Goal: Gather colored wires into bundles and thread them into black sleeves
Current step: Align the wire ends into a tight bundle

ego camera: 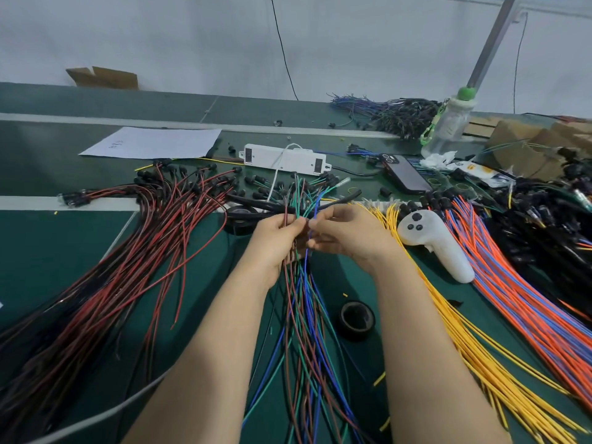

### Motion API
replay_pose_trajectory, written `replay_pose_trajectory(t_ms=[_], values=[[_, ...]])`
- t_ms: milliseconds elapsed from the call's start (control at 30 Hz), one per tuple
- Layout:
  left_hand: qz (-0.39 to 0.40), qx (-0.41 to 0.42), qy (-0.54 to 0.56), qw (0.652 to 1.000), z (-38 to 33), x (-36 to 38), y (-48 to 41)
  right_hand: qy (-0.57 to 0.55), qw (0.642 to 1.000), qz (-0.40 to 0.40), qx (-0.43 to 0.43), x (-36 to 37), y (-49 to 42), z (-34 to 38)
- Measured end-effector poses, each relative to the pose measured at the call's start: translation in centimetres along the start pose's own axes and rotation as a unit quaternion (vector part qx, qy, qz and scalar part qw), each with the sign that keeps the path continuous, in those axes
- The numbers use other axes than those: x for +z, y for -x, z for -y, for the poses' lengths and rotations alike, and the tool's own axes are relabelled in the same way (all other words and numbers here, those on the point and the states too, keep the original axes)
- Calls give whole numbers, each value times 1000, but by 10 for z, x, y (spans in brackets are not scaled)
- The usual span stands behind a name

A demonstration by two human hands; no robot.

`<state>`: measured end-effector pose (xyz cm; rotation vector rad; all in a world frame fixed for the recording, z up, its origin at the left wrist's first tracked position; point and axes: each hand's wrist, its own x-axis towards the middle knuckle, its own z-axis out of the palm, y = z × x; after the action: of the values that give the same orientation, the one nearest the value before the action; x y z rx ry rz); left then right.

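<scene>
Colored wires [304, 347] in green, blue and brown are in the person's hands, in the middle, above a wide green table [48, 251]. On the left of the table lies the biggest heap, the red and black wires [128, 267]. On the right lie the orange and blue wires [519, 283], and beside them the yellow wires [464, 347].

The colored wires make one loose bunch. Their long tails trail down toward the person and cross over each other. The left hand [275, 241] has its fingers curled round the bunch and holds it up. The right hand [346, 235] pinches the same wires near the top with thumb and fingers, as if lining up the ends.

A black sleeve [347, 197] lies on the table just behind the hands. Nobody is holding it yet. A small roll of black tape [357, 318] sits near the right arm.

I think a few things could go wrong. The top ends stick out at different heights, so some may catch on the mouth of the sleeve and bend. One thin wire could slip out of the pinch and be left behind. The crossed tails could knot up when the bunch is pulled.
</scene>
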<state>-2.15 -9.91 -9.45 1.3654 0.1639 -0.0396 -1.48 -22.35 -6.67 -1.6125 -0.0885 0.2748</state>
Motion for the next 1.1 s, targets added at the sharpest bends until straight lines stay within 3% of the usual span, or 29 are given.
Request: replay_pose_trajectory(t_ms=[133, 233, 400, 500, 667, 800, 1100], values=[[39, -22, 32, 998, -4, 1, 2, 110, 989, -68, -72, 7, -6, -1], [63, -33, 45, 996, -5, 2, 4, 132, 980, -106, -101, 8, -11, -4], [75, -10, 27, 997, -6, 2, 6, 217, 964, -92, -125, 5, -11, -6], [93, -10, -13, 996, -7, 1, 8, 146, 979, -96, -104, 2, -11, -8], [131, -43, -52, 989, -8, 9, 13, 67, 981, -180, -38, -1, -15, -14], [121, -70, -16, 990, -8, 11, 12, -40, 982, -184, -11, -1, -16, -14], [62, -58, 24, 996, -1, 13, 7, -9, 983, -182, -27, -8, -16, -15]])
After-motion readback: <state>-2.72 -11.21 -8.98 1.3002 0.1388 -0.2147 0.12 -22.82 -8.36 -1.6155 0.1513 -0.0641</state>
